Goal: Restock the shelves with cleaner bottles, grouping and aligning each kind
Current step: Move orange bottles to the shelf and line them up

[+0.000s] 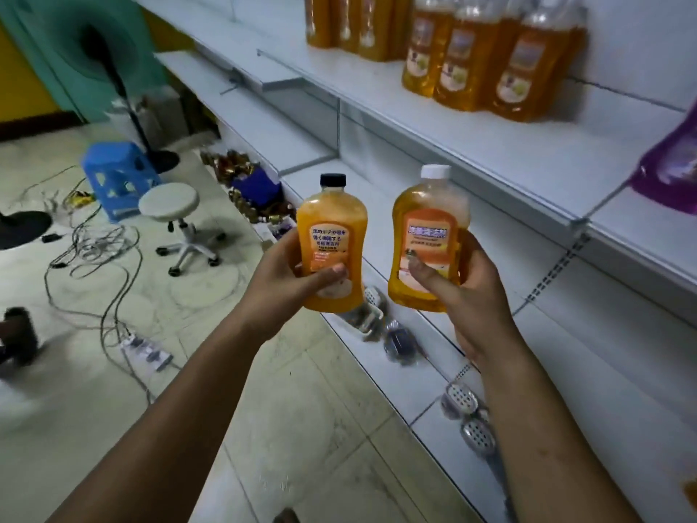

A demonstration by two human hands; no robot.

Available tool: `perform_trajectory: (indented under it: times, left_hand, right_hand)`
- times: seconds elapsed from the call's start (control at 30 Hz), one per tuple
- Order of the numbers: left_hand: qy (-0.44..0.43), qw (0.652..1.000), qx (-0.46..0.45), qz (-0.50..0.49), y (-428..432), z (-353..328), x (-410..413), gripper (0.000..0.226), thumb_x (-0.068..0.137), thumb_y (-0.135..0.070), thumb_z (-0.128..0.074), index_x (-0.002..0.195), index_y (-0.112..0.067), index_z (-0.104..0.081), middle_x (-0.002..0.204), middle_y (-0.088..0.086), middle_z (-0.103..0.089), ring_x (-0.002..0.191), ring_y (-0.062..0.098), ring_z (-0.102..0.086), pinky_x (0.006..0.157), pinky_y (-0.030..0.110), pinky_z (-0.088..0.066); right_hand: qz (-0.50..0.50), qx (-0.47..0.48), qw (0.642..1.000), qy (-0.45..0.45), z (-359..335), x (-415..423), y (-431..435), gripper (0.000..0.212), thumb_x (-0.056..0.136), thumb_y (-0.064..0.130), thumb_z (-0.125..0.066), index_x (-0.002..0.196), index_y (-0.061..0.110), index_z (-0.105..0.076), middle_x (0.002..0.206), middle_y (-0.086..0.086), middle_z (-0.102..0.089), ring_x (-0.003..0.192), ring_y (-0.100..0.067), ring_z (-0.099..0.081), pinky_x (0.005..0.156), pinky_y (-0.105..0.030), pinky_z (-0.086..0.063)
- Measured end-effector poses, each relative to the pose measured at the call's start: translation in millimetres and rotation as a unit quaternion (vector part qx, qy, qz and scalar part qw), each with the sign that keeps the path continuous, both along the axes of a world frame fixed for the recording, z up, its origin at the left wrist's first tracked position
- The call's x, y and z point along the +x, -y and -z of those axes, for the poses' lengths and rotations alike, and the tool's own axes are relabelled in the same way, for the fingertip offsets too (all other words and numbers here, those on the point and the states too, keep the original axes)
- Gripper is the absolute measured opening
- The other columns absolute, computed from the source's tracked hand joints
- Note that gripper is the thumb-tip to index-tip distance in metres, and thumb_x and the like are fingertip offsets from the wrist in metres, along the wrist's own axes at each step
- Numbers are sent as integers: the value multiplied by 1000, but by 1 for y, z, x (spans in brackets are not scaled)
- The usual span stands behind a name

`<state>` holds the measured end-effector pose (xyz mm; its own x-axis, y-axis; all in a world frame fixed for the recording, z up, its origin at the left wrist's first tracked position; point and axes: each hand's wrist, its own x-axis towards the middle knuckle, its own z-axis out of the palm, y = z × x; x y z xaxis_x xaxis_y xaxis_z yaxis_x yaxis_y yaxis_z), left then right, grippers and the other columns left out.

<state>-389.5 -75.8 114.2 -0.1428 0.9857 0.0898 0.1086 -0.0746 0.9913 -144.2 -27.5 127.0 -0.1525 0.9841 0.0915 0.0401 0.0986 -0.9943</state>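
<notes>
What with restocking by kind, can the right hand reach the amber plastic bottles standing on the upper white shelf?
Probably yes: nothing stands between the right hand and those amber plastic bottles, though its grip holds an amber white-capped bottle.

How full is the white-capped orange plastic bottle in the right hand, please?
Nearly full: amber liquid reaches the shoulder of the white-capped orange plastic bottle, just below its cap, held by the right hand.

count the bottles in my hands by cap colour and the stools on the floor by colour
black-capped bottle: 1, held in the left hand
white-capped bottle: 1, held in the right hand
blue stool: 1
white stool: 1
total: 4
</notes>
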Motion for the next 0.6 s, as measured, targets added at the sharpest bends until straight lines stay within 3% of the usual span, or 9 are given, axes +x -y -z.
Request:
perform_trajectory:
  times: [0.17, 0.4, 0.6]
  left_hand:
    - [-2, 999, 42, 10, -43, -31, -63, 64, 80, -26, -82, 139, -18, -56, 124, 3, -74, 115, 21, -73, 96, 45, -60]
    - [-3, 995, 97, 18, -127, -72, -89, 59, 78, -29, -83, 132, -25, -61, 116, -4, -77, 109, 17, -75, 88, 36, -64]
    - [-38, 991, 123, 44, -209, -92, -86, 58, 81, -27, -83, 134, -30, -60, 117, -4, -77, 110, 20, -75, 92, 46, -62]
  right_hand:
    - [65, 61, 996, 10, -39, -43, -33, 59, 76, 47, -90, 126, 32, -64, 119, 7, -76, 111, -15, -73, 103, -51, -55]
    - [147, 108, 983, 17, -84, -47, -94, 76, 68, 42, -87, 135, 28, -53, 120, 7, -75, 107, -10, -74, 92, -39, -60]
    - [199, 132, 971, 5, -97, -33, -162, 72, 69, 40, -87, 132, 30, -55, 128, 6, -73, 114, -14, -72, 97, -51, -59]
